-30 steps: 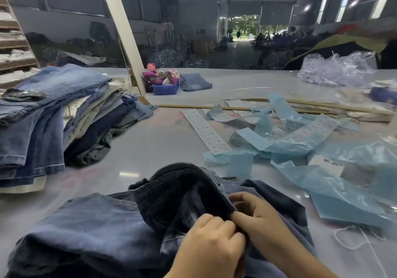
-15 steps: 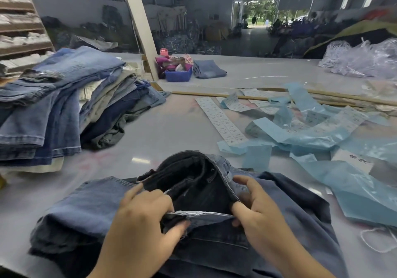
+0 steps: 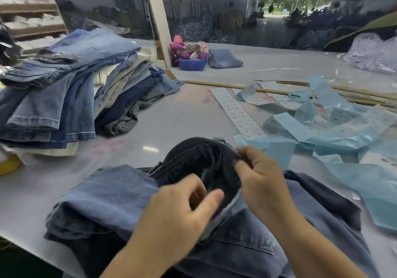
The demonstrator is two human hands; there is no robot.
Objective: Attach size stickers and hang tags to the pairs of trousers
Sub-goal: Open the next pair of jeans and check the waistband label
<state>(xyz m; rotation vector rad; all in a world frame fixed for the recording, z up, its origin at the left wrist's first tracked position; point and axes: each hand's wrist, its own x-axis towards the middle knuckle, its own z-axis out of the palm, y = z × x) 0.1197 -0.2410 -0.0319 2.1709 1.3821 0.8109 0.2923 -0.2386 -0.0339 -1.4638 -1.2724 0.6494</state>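
A pair of blue jeans [image 3: 111, 196] lies folded on the white table [image 3: 171, 123] right in front of me, its dark waistband [image 3: 193, 157] raised and gaping. My right hand [image 3: 260, 176] pinches the right side of that waistband. Over the lower edge of the opening hovers my left hand [image 3: 182, 211], blurred, fingers curled and thumb out; whether it grips cloth is unclear. A long white strip of size stickers [image 3: 238, 114] lies beyond the jeans among blue backing papers [image 3: 335, 136]. No hang tag shows in my hands.
A tall stack of folded jeans [image 3: 64, 88] fills the left of the table. A blue tray [image 3: 192, 64] with pink items and one folded pair [image 3: 224, 58] sit at the back beside a slanted post [image 3: 156, 19]. Wooden sticks [image 3: 268, 89] and clear plastic bags [image 3: 373, 56] lie right.
The hands went from bunched together on the waistband to spreading it open. Now the right hand has risen to the right rim and the left hand has let the lower edge slip.
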